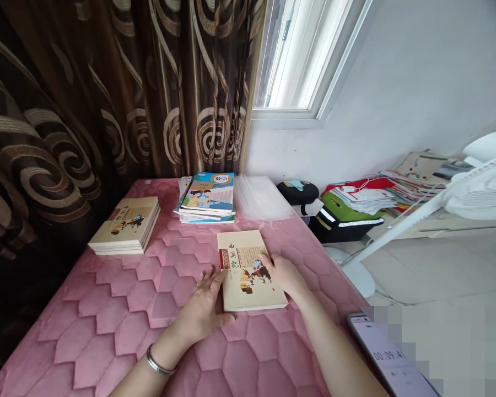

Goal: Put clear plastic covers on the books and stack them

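Note:
A cream-coloured paperback book [248, 286] with dark Chinese characters and small painted figures lies flat on the pink quilted cover, in front of me. My left hand [204, 306] is at its left edge, fingers spread and thumb apart near the lower left corner; its fingertips meet the book's side. On the right edge, my right hand [283, 273] grips the book, thumb over the cover and the other fingers along the side, partly hidden. A stack of similar cream books [126, 223] sits to the left, apart from both hands.
Behind the book are a pile of blue-covered textbooks [210, 193] and clear plastic sleeves [260, 196]. A phone [391, 353] showing a timer is at lower right. Beyond the bed's right edge stand a white fan [400, 220] and a black-and-green bag [343, 218]. Dark patterned curtains [149, 82] hang behind.

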`<control>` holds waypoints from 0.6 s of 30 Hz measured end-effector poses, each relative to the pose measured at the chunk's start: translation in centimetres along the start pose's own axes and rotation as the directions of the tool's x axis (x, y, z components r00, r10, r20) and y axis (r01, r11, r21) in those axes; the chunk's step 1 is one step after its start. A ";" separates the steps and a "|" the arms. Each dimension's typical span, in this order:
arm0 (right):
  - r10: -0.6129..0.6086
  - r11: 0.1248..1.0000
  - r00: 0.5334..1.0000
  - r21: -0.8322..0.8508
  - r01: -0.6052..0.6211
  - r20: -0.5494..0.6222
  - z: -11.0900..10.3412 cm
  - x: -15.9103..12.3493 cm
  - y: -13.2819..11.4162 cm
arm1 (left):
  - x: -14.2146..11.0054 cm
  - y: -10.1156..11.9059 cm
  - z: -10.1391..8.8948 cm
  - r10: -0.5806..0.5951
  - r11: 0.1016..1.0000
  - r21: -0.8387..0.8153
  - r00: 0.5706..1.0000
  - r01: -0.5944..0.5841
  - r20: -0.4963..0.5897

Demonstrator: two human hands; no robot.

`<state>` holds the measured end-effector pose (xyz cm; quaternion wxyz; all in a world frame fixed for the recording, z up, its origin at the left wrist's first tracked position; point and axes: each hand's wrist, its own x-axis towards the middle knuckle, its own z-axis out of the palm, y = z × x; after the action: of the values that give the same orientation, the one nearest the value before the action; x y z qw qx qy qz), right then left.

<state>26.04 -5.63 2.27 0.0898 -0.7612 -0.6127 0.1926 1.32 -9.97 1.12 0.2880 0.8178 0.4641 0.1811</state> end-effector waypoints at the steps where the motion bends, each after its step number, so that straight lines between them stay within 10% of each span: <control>1: -0.008 1.000 1.000 -0.004 0.008 0.001 0.0 -0.1 0.1 | 0.0 0.1 0.0 -0.004 1.000 0.000 1.000 0.004 0.001; 18: -0.010 0.999 1.000 -0.050 0.010 0.002 -0.3 -0.7 -0.2 | 0.1 -0.2 0.2 0.050 0.999 0.020 0.999 -0.050 -0.001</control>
<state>25.87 -6.23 2.71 0.0711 -0.7598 -0.6214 0.1775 1.37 -9.85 0.90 0.2747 0.8319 0.4455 0.1842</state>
